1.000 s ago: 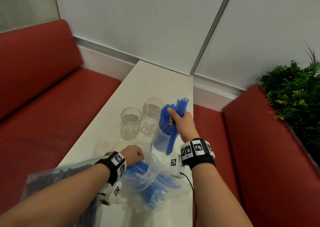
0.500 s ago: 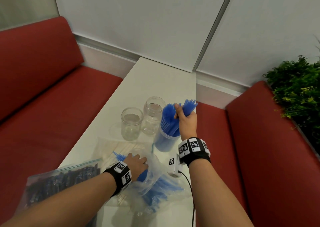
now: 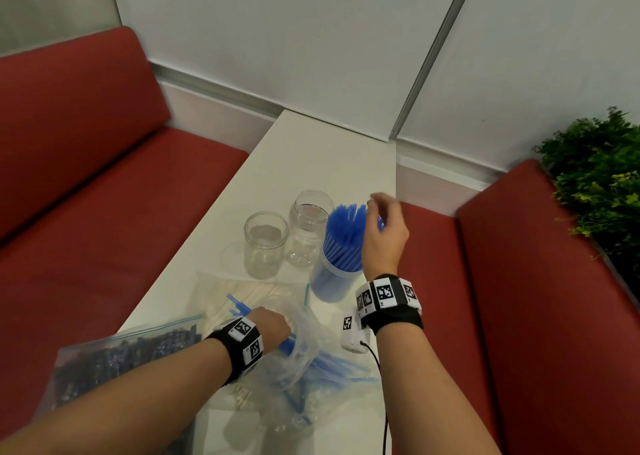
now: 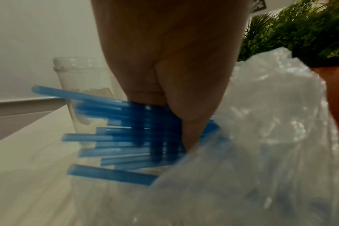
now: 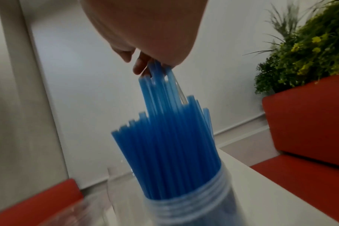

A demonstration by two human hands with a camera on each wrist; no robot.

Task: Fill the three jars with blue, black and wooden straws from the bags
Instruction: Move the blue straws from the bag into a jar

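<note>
Fingers of the left hand are curled round a bundle of blue straws at the mouth of the clear bag, which lies just in front of the blue-filled jar. The right hand hangs over that jar's standing straws; its fingertips touch the tallest ends, but whether they pinch them or merely tap them level I cannot tell.

Judging by their look, these straws are very light, thin-walled and slick. A loose fistful would likely fan out or slide, and a hard squeeze could kink them. The sensible hold seems to be round the middle of the bundle, ends kept roughly even, so they drop upright into the mouth.

Left of the blue-filled jar stand two empty jars, close together. Nearer than the jars lies a bag of wooden straws, pale and hard to make out through the plastic. A zip bag of dark straws sits further left and nearer still, cut off at the picture's edge. One loose blue straw lies beside the jar's base on the white table.

The crumpled bag hides how many blue straws remain. Motion blur smears the wrist views, and the left thumb is out of sight.
</note>
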